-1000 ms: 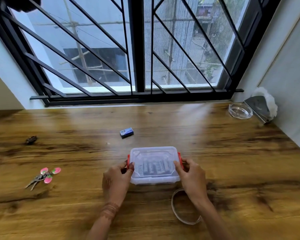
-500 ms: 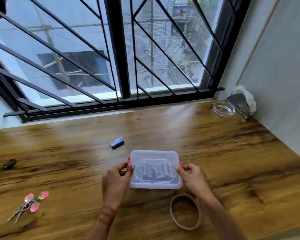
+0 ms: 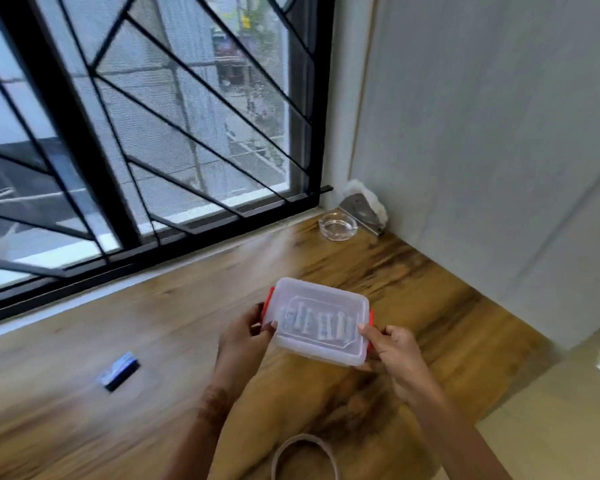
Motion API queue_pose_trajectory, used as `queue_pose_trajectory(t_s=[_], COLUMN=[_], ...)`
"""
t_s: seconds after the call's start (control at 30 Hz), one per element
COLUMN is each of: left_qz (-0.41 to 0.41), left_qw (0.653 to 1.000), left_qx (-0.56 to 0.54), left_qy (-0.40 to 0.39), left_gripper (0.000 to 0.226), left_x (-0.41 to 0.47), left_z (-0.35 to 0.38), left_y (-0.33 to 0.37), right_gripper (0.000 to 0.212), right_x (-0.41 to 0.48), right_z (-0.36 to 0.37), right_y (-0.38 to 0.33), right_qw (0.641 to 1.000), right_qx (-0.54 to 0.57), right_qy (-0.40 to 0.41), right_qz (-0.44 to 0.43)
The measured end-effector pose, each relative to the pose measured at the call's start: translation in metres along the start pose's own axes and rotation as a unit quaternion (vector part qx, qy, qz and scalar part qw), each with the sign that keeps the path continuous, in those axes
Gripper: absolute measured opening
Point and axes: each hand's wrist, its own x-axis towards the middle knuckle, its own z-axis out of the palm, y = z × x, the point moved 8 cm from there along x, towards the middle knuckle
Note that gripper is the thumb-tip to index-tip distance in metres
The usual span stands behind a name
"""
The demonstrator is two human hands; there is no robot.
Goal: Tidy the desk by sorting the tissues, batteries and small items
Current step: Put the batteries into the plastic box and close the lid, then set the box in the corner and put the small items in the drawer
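Clear plastic box with red clips point(image 3: 321, 341), batteries point(image 3: 312, 322) inside, is now lifted off wooden desk point(image 3: 430, 299), tilted; left hand point(image 3: 245, 336) and right hand point(image 3: 395, 351) grip its ends. I judge batteries sorted.

Beyond the lidded box point(image 3: 321, 322) open desk point(image 3: 395, 282) runs to the ashtray point(image 3: 337, 226) and tissue holder point(image 3: 361, 211); right of it stands the wall point(image 3: 482, 150), left a blue block point(image 3: 118, 370), nearer a band loop point(image 3: 303, 437).

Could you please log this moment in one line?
left hand: grips clear red-clipped plastic box | right hand: grips box | contents: batteries
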Motion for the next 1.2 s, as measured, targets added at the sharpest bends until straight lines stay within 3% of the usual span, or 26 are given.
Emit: queue_pose_trajectory(t_s=[0.17, 0.37, 0.57, 0.87, 1.2], left_qz=[0.013, 0.04, 0.032, 0.035, 0.028], left_qw=[0.995, 0.989, 0.981, 0.97, 0.959], left_qx=[-0.036, -0.011, 0.009, 0.087, 0.155], left_qy=[-0.092, -0.141, -0.19, -0.224, -0.237], left_gripper=[0.041, 0.037, 0.057, 0.072, 0.077], left_x=[0.045, 0.081, 0.117, 0.147, 0.153], left_z=[0.074, 0.171, 0.247, 0.284, 0.3], left_y=[0.03, 0.063, 0.066, 0.064, 0.071], right_gripper=[0.022, 0.028, 0.03, 0.028, 0.03], right_x=[0.04, 0.1, 0.154, 0.191, 0.201], right_z=[-0.053, -0.102, -0.135, -0.153, -0.157], right_y=[-0.02, -0.04, -0.044, -0.044, -0.05], right_qw=[0.996, 0.989, 0.981, 0.977, 0.984], right_qx=[0.048, 0.072, 0.106, 0.145, 0.114], right_qy=[0.078, 0.125, 0.161, 0.155, 0.139], right_qz=[0.002, 0.018, 0.033, 0.03, -0.004])
